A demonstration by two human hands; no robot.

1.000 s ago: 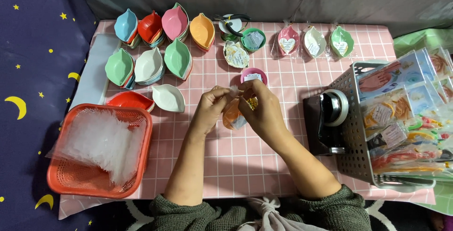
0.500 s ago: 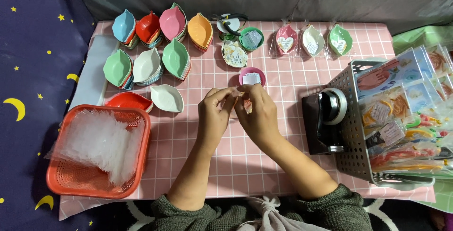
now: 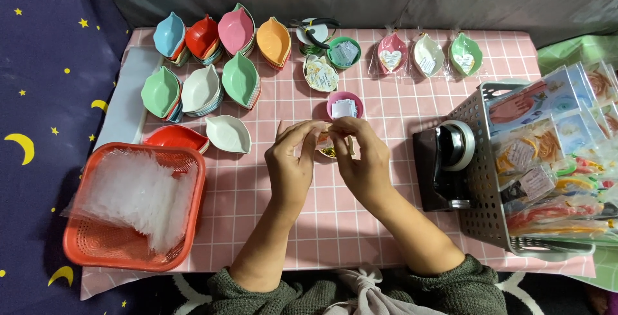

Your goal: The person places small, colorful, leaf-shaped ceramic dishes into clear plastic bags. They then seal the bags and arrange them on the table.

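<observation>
the left hand point(image 3: 293, 160) and the right hand point(image 3: 362, 157) meet above the pink checked table point(image 3: 270, 225), fingertips together, both pinching one small packet point(image 3: 327, 146) between them. most of the packet is hidden by the fingers; only an orange edge and a bit of dark, glittery content show under the thumbs. it seems a thin, clear wrapping around a small dish, so probably very light, a little slippery and easy to crush; it is better held at the edges with fingertips, not squeezed in the middle.

both forearms come up from the body and turn inward, wrists slightly bent, palms facing each other. the left index finger points up, free from the grip.

just beyond the fingertips stands a small pink round cup point(image 3: 345, 104) with white paper slips inside. further beyond are leaf-shaped dishes point(image 3: 239, 78) in many colours, some in stacks. to the outer side of the left hand sits a red basket point(image 3: 183, 225) full of clear bags point(image 3: 132, 192). to the outer side of the right hand there is a tape dispenser point(image 3: 447, 167), and past it a grey perforated tray point(image 3: 489, 218) with colourful packets.
</observation>
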